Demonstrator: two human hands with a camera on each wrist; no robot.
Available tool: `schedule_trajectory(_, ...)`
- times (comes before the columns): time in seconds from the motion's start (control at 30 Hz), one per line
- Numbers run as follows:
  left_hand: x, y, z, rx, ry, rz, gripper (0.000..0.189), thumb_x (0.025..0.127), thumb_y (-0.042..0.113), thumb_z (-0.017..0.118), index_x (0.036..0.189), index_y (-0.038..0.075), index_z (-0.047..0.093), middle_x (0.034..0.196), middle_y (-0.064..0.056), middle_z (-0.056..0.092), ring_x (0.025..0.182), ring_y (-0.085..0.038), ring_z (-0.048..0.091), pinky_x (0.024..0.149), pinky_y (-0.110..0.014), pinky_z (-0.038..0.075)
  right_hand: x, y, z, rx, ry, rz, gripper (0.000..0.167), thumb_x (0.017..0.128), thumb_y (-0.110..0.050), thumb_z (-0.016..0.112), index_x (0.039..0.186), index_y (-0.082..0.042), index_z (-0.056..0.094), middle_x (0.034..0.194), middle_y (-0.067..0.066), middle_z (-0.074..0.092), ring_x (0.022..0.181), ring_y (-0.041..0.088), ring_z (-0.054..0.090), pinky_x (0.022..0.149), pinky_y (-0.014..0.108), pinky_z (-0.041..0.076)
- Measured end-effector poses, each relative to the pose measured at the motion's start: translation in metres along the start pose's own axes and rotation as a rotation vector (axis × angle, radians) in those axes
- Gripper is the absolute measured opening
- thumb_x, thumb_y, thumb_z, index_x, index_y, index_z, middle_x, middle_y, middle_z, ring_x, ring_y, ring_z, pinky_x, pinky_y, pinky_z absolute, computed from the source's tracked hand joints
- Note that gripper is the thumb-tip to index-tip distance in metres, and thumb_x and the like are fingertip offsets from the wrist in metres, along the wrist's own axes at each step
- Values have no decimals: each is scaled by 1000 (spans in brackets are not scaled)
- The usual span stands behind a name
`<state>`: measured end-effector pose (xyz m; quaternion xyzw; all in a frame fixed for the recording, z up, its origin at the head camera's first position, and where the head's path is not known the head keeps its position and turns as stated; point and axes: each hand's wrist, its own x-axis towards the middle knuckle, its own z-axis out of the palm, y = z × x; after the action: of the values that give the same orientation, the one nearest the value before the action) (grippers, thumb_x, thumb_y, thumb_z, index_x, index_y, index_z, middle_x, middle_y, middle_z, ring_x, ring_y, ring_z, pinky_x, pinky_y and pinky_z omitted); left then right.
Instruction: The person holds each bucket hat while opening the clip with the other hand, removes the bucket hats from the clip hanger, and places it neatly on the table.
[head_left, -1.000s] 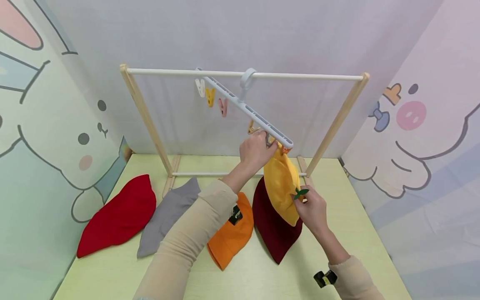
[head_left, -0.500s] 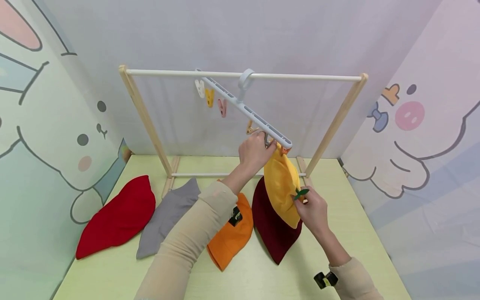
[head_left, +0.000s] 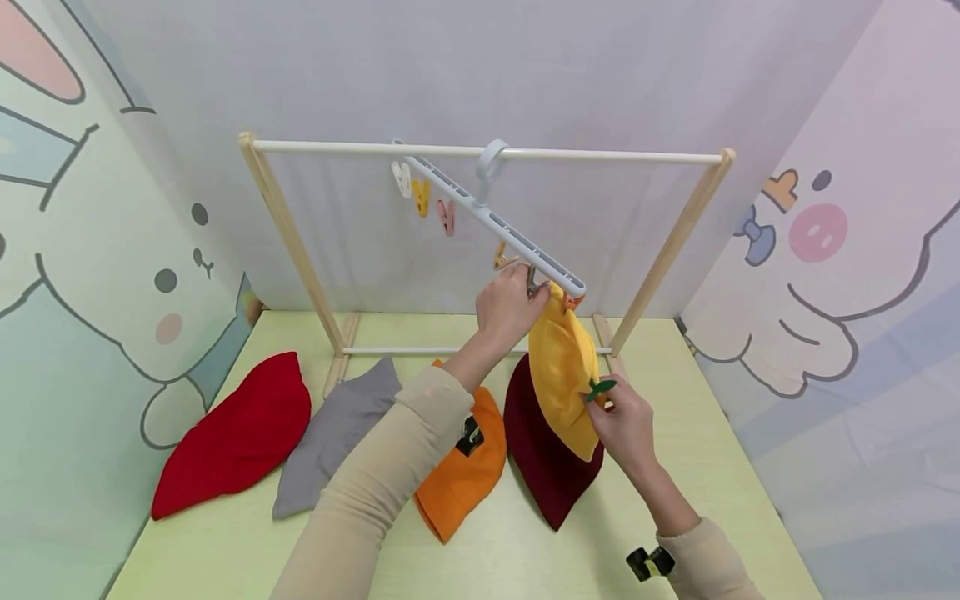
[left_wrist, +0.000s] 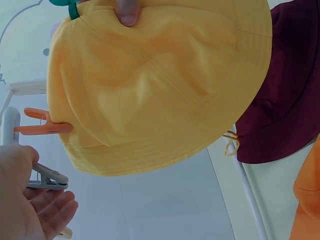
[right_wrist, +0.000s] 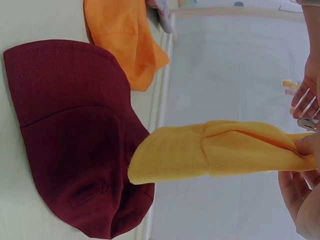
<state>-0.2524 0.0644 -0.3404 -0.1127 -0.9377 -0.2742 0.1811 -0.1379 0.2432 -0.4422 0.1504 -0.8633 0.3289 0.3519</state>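
Observation:
My right hand (head_left: 628, 421) pinches a yellow bucket hat (head_left: 558, 367) near the green leaf (head_left: 601, 388) on its crown. An orange clothespin (left_wrist: 45, 127) bites the hat's edge and hangs from the right end of a pale blue hanger (head_left: 517, 237). My left hand (head_left: 510, 304), under that end, holds a grey clothespin (left_wrist: 50, 177) between thumb and fingers. In the left wrist view this clothespin stands apart from the hat, its jaws looking nearly closed. Beneath the hat, a maroon hat (head_left: 551, 475) lies on the table.
The hanger hooks over the white bar (head_left: 615, 155) of a wooden rack. White (head_left: 402, 179), yellow (head_left: 421, 198), pink (head_left: 447, 217) and tan (head_left: 501, 257) clothespins hang along it. Red (head_left: 240, 442), grey (head_left: 337, 437) and orange (head_left: 468, 467) hats lie on the table (head_left: 675, 467).
Both hands keep nearly the same place and hold. The yellow hat's lower end hangs very slightly lower.

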Motion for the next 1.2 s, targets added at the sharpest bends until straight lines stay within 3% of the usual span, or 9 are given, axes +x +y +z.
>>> schedule_trajectory(0.23,-1,-2,1,-8,3,5,26,87,41,55,88,15,58,75,4,55,59,-13,52,47,-27,40,-1,-1,1,-3,4,-11,21,62,4,79,72,-6,62,74,4,62,58,13,57,46,24,47)
schedule_trajectory(0.43,-3,-3,1,-12,10,20,27,88,41,55,93,15,59,76,4,56,60,-12,52,49,-26,40,-1,-3,2,13,4,-7,21,63,3,78,70,-8,62,74,2,62,59,13,58,48,16,44)
schedule_trajectory(0.73,-6,-7,0,-16,-7,27,42,86,38,58,122,16,56,93,3,63,75,-13,60,58,-30,47,-1,-4,4,6,15,-22,20,63,3,77,70,-8,63,73,2,62,57,11,56,48,17,44)
schedule_trajectory(1.2,-18,-14,0,-96,27,33,44,86,37,58,125,17,54,111,-1,62,91,-19,62,67,-34,50,-3,-5,7,14,8,-7,17,66,-1,77,71,-8,62,74,2,62,58,13,56,48,14,42)
